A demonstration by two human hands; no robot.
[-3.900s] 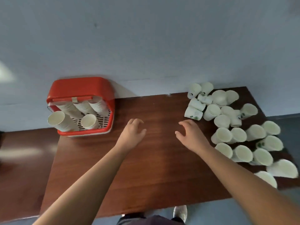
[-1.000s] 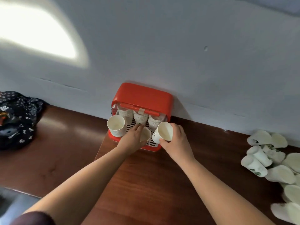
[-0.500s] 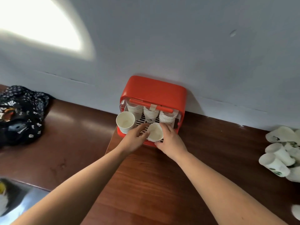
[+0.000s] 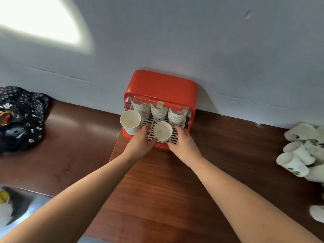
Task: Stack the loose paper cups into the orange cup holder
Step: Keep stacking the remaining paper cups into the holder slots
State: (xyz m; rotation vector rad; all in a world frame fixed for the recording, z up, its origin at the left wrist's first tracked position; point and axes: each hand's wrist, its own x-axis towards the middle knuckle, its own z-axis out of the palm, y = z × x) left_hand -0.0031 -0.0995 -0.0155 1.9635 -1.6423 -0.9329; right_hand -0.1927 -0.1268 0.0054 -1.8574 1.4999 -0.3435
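Observation:
The orange cup holder (image 4: pixel 161 86) stands against the wall at the table's back edge. Three stacks of white paper cups hang at its rear, and one stack (image 4: pixel 130 121) sticks out at the front left. A front middle cup stack (image 4: pixel 163 131) rests on the white grate with its mouth towards me. My left hand (image 4: pixel 140 143) grips this stack from the left with thumb and fingers. My right hand (image 4: pixel 184 146) lies just to the right of it, fingers spread on the grate, a small gap from the cup. Loose paper cups (image 4: pixel 296 163) lie in a pile at the far right.
A black patterned bag (image 4: pixel 19 116) sits on the darker wooden surface at left. The brown table (image 4: pixel 175 190) stretches between the holder and me. A metallic surface with a yellow-white object (image 4: pixel 5 206) shows at the lower left corner.
My right hand carried a cup to the holder, set it on the front middle stack and has drawn off it. The left hand stayed at that stack.

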